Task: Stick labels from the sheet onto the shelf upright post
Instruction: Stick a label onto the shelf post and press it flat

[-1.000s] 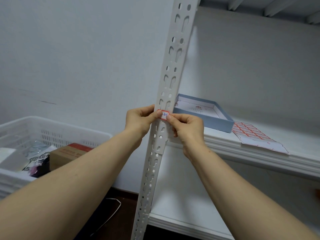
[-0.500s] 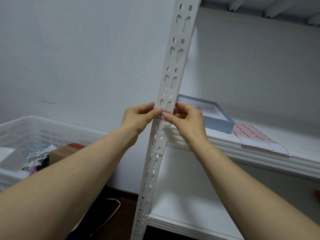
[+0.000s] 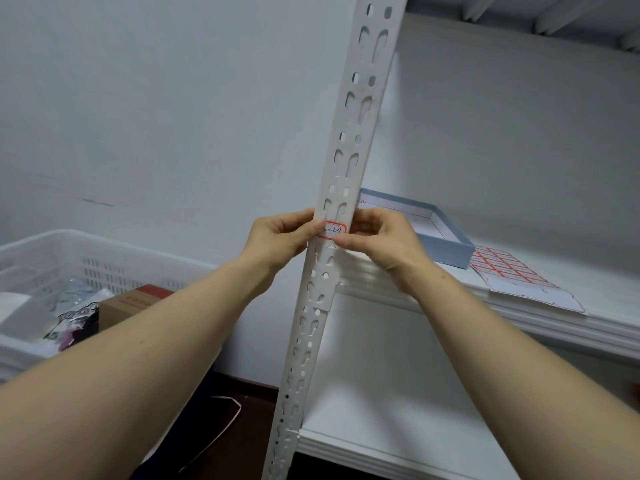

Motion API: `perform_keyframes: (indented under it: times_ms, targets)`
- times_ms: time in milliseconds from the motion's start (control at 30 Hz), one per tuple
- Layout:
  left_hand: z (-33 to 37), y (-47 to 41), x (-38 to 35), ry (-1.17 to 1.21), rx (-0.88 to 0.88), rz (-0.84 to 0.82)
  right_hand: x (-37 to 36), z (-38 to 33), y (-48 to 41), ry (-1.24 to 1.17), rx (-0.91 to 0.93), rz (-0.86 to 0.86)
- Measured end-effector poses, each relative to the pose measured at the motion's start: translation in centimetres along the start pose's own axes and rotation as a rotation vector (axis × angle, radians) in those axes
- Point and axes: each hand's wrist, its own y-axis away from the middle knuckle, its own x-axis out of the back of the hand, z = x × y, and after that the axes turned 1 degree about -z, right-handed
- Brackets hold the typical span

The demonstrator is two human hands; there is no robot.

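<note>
Here you are at the post (image 3: 349, 133), with the label (image 3: 333, 231) lying across its front face, red border and handwriting showing, just below a pair of slots. Your left hand (image 3: 277, 237) has its thumb down on the label's left end and its fingers curled in beside the post's left edge. Your right hand (image 3: 381, 240) has its thumb tip at the label's lower right corner and its fingers bunched at the post's right edge. So both hands pinch the label to the post.

Now, the risks. The face is full of holes. If an edge of the label bridges one, it has nothing to stick to and will likely lift. Press from both ends at once and you may trap a wrinkle in the middle. The post leans in this view, so line up with its edges or the label may sit crooked. The right end looks close to the post's edge, so an overhang could peel.

The label sheet (image 3: 509, 271) lies on the shelf (image 3: 554, 317) to the right of the post, with plenty left.
</note>
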Motion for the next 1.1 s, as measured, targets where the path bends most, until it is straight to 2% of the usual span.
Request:
perform_keyframes:
  times_ms: [133, 200, 300, 433, 667, 833, 967, 1100]
  targets:
    - [-0.6, 0.1, 0.0, -0.031, -0.028, 0.000, -1.2, 0.3, -0.8, 0.263, 0.048, 0.116]
    - [-0.6, 0.1, 0.1, -0.067, -0.056, -0.003, -1.6, 0.5, -1.0, 0.314, 0.066, 0.154]
    - [-0.6, 0.1, 0.2, -0.083, -0.067, -0.008, -1.4, 0.5, -0.9, 0.315, 0.085, 0.145]
    - [-0.6, 0.1, 0.3, -0.013, 0.008, -0.016, 0.0, 0.0, -0.1, 0.097, 0.054, -0.044]
    - [-0.9, 0.0, -0.7, -0.039, -0.054, 0.056, -0.8, 0.3, -0.6, 0.123, 0.089, 0.080]
    - [-1.0, 0.0, -0.3, 0.082, 0.033, 0.048, 0.3, 0.2, 0.1, -0.001, 0.046, -0.057]
    - [-1.1, -0.1, -0.5, 0.081, 0.001, 0.052, -0.5, 0.5, -0.2, 0.141, 0.108, 0.044]
    - [-1.4, 0.2, -0.4, 0.113, 0.028, 0.033, -0.1, 0.7, -0.1, 0.129, 0.095, -0.014]
